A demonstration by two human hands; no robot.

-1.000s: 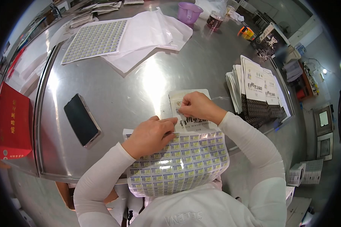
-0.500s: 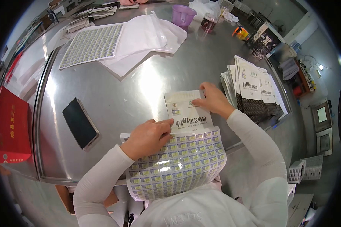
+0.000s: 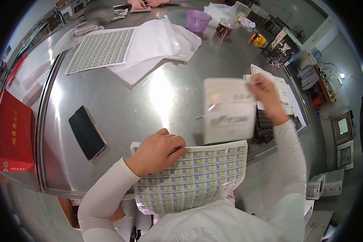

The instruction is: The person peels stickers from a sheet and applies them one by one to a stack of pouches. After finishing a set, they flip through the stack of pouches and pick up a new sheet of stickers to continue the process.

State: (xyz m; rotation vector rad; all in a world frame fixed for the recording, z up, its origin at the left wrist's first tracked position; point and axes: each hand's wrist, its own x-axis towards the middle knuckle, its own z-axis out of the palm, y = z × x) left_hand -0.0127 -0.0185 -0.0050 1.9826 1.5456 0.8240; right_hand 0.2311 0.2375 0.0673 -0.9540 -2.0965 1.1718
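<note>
My left hand (image 3: pixel 156 152) pinches the top edge of a sheet of stickers (image 3: pixel 195 177), printed in rows of small yellow-green and blue labels. The sheet hangs over the table's front edge onto my lap. My right hand (image 3: pixel 265 94) is closed on the upper right corner of a white packaging bag (image 3: pixel 230 113) with dark Chinese lettering, blurred by motion. That bag is raised above the table, beyond the sheet. Just behind my right hand lies a stack of similar bags (image 3: pixel 285 99), white above and dark patterned below, partly hidden by the hand.
On the metal table (image 3: pixel 121 97) lie a phone (image 3: pixel 87 132), another sticker sheet (image 3: pixel 103 46) and white backing paper (image 3: pixel 153 44). Farther back are a purple cup (image 3: pixel 198 21), a jar (image 3: pixel 224 29) and another person's hands (image 3: pixel 143 3). A red box (image 3: pixel 14 133) stands at left.
My right hand has lifted the bag off the table and moved it right, toward the stack. My left hand stays at the sheet's top edge, now uncovered by the bag.
</note>
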